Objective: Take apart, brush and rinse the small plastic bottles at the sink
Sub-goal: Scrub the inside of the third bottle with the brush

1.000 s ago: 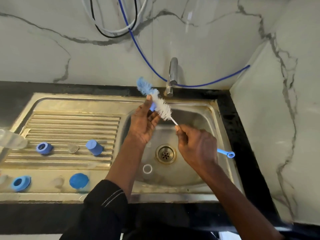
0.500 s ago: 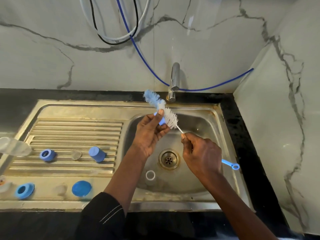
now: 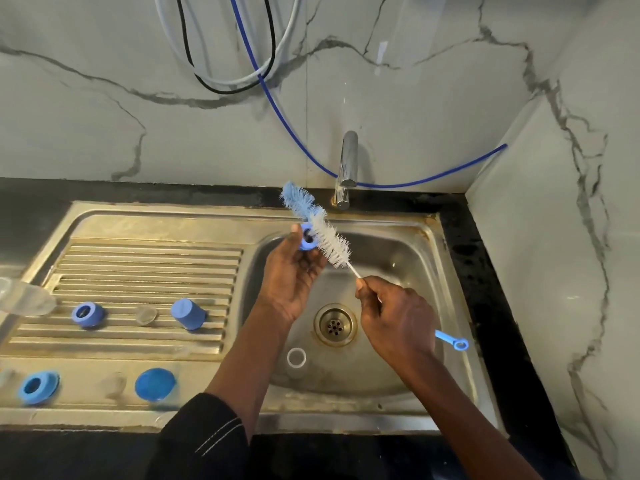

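My left hand (image 3: 290,276) pinches a small blue ring-shaped bottle part (image 3: 307,238) above the sink basin (image 3: 408,258). My right hand (image 3: 394,318) grips the thin handle of a bottle brush (image 3: 329,239); its white and blue bristles lie against the blue part. The handle's blue loop end (image 3: 455,342) sticks out past my right hand. On the draining board (image 3: 138,268) lie two blue rings (image 3: 87,314) (image 3: 37,386), a blue cap (image 3: 187,313) and a blue lid (image 3: 155,383). A clear bottle (image 3: 24,299) pokes in at the left edge. A white ring (image 3: 296,357) sits in the basin.
The chrome tap (image 3: 347,169) stands behind the basin, with no water running. The drain (image 3: 334,324) is at the basin's middle. A small clear disc (image 3: 146,315) rests on the draining board. Marble wall (image 3: 554,237) closes in the right side; hoses (image 3: 242,64) hang above.
My hands have kept the brush against the blue part, which now shows its open side. The camera has tilted, so the whole scene sits lower in view.
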